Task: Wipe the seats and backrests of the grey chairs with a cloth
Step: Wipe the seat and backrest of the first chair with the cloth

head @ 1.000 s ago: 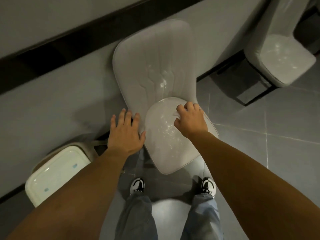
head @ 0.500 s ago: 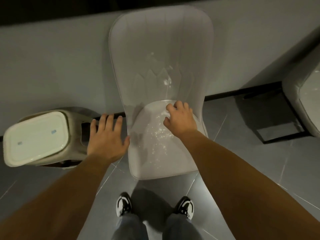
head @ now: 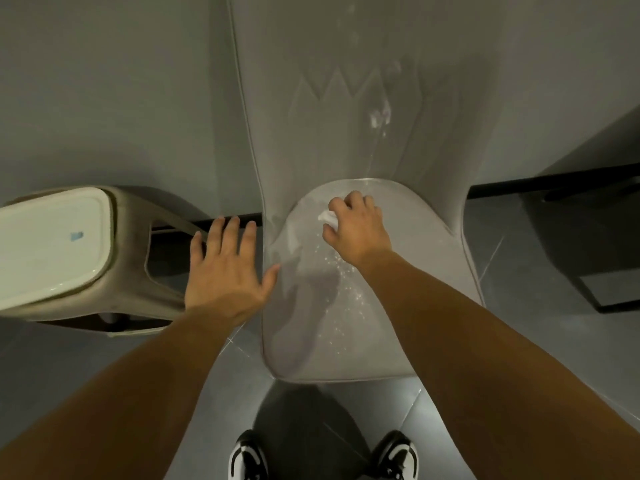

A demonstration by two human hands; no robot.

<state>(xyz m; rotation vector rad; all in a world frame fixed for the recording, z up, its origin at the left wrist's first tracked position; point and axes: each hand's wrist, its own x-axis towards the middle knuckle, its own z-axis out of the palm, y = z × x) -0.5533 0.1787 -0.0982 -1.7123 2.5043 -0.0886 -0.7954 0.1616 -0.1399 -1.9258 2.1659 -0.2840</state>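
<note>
The grey chair (head: 363,140) stands with its backrest against the wall, its seat (head: 398,306) toward the person and speckled with bright droplets along the middle. A beige stool (head: 104,258) with a cream top stands just beside the seat's left edge, partly behind the left hand (head: 225,275), which is spread flat, fingers apart and thumb touching that edge. The right hand (head: 356,230) is curled around a small white cloth (head: 328,218), pressing it onto the seat's rear part near the backrest.
</note>
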